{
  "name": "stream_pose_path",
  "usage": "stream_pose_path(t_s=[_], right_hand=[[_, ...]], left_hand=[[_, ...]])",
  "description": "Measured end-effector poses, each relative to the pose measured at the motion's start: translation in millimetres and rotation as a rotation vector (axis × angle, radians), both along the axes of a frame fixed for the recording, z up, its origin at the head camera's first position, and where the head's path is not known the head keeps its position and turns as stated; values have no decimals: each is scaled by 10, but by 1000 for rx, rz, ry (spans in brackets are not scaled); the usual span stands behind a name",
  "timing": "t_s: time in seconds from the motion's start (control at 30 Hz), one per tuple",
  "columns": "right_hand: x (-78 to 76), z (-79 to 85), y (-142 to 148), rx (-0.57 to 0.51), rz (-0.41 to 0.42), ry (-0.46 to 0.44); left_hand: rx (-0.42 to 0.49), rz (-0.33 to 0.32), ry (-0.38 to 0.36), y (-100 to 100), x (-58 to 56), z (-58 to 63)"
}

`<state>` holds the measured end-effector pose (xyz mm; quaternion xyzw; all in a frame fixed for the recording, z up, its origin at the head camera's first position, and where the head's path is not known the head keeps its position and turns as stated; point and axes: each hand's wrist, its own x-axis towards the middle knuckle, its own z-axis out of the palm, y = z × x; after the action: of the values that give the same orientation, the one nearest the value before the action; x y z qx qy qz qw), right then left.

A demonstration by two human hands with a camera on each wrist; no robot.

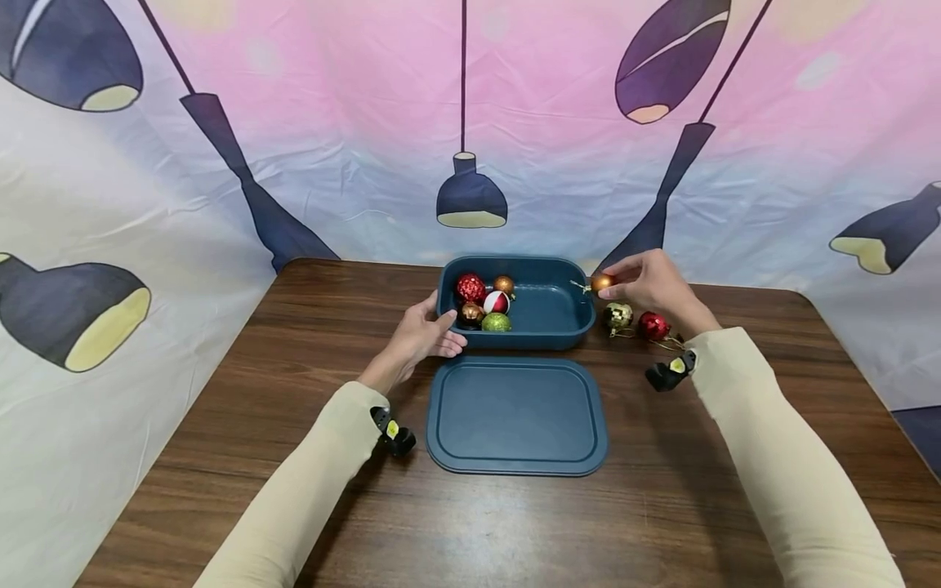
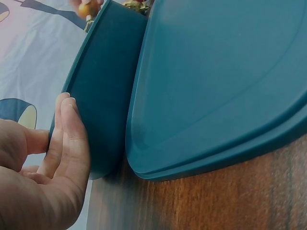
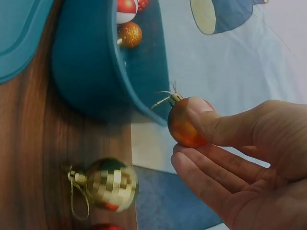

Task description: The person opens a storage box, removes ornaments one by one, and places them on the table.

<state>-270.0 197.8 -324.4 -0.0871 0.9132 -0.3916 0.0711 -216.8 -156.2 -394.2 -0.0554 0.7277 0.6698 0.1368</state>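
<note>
My right hand (image 1: pixel 654 282) pinches a small orange bauble (image 3: pixel 184 122) between thumb and fingers at the right rim of the blue-green box (image 1: pixel 544 339). The bauble's gold cap and string point toward the box. At the box's left front corner, my left hand (image 1: pixel 422 335) holds on, thumb near the rim and fingers along the outer wall. Inside, on the left, lie a red glittery bauble (image 1: pixel 470 287), an orange one (image 1: pixel 503 284), a red-and-white one (image 1: pixel 497 302), a copper one (image 1: pixel 470 315) and a green one (image 1: pixel 496 322).
A gold faceted bauble (image 1: pixel 618 316) and a red bauble (image 1: pixel 653 326) lie on the wooden table (image 1: pixel 331 327) right of the box. The flat blue-green lid (image 1: pixel 517 416) lies directly in front of it. A patterned cloth (image 1: pixel 353 122) hangs behind the table.
</note>
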Motion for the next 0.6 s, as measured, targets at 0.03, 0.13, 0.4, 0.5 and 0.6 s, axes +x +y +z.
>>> stream_pose_path(t_s=[0.03,0.13,0.4,0.5,0.6], right_hand=[[13,-6,21,4,2,-3],[52,-18,82,20,1,-13],[151,-44,228,72,28,6],[176,-73,280,89,45,23],[194,-110,323,100,60,26]], left_hand=[[-1,0,0,-1,2,-4],[-7,0,2,-4,7,-8],[3,7,-6,11,0,2],[-5,8,-11,10,-2,-2],[-13,6,-11,2,-1,-3]])
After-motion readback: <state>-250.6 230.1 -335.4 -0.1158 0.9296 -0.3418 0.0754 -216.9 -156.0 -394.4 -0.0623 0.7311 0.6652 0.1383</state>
